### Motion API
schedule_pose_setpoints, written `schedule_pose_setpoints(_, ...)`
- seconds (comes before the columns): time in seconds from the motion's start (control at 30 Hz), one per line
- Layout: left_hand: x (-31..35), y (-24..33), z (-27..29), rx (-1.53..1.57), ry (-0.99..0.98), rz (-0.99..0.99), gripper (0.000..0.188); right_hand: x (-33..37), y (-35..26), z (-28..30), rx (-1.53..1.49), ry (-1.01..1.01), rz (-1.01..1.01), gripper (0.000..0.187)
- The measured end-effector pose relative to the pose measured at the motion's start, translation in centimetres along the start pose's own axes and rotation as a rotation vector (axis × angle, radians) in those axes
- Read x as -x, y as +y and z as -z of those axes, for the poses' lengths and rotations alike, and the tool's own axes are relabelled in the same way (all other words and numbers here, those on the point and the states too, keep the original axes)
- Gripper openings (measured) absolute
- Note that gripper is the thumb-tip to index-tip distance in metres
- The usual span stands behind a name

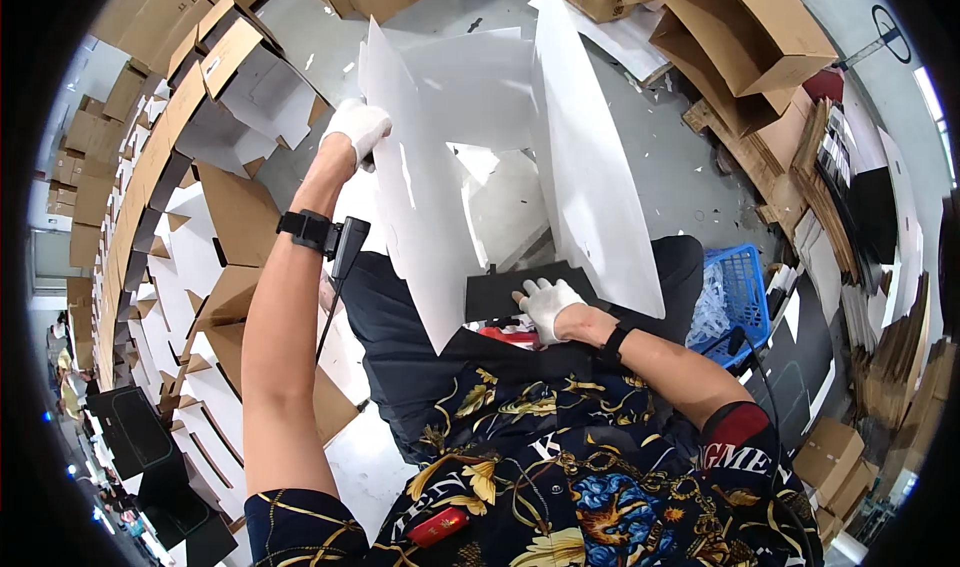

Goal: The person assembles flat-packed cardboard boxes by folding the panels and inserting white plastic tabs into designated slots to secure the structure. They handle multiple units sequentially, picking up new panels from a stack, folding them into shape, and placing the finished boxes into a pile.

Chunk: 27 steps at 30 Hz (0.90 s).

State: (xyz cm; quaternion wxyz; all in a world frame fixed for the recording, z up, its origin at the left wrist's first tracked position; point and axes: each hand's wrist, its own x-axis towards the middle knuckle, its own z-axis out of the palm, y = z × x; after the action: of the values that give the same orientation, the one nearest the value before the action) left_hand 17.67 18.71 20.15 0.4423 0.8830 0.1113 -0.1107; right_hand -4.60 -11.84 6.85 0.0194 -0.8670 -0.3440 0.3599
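Observation:
A large folded cardboard sheet, white on its inner faces, stands in front of me with two tall side panels and a back panel (480,82). Wearing a white glove, my left hand (358,130) grips the outer edge of the left side panel (405,187). The right side panel (590,157) leans outward with no hand on it. A black flap (490,296) lies across the near end, above my lap. My right hand (552,309), in a white fingerless glove, rests on this flap with its fingers spread. Something red shows partly beneath the flap.
A long row of open cardboard boxes (235,57) with white insides curves along my left. By my right knee stands a blue plastic basket (745,282) holding clear scraps. Large brown cartons (750,27) and stacked flat cardboard (890,347) are at the right. Paper scraps litter the grey floor.

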Motion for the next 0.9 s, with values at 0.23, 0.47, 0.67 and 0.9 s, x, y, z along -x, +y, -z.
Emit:
schedule_pose_setpoints(0.23,1.6,2.4,3.2,-0.61,0.358,-0.137,0.05,-1.8,1.2,-2.4,-0.088,-0.105,0.027,0.025)
schedule_pose_setpoints(0.47,3.7,23.0,-2.0,-0.81,0.214,-0.593,0.044,-3.8,2.8,-5.0,-0.066,-0.093,0.068,0.027)
schedule_pose_setpoints(0.67,-6.7,26.7,-13.6,-0.926,-0.079,-0.503,0.045,-3.9,2.9,-4.8,-0.114,-0.106,0.096,0.025)
schedule_pose_setpoints(0.9,-12.9,17.3,-21.4,-0.994,0.184,-0.581,0.057,-10.3,3.9,-15.6,-0.194,0.166,0.245,0.017)
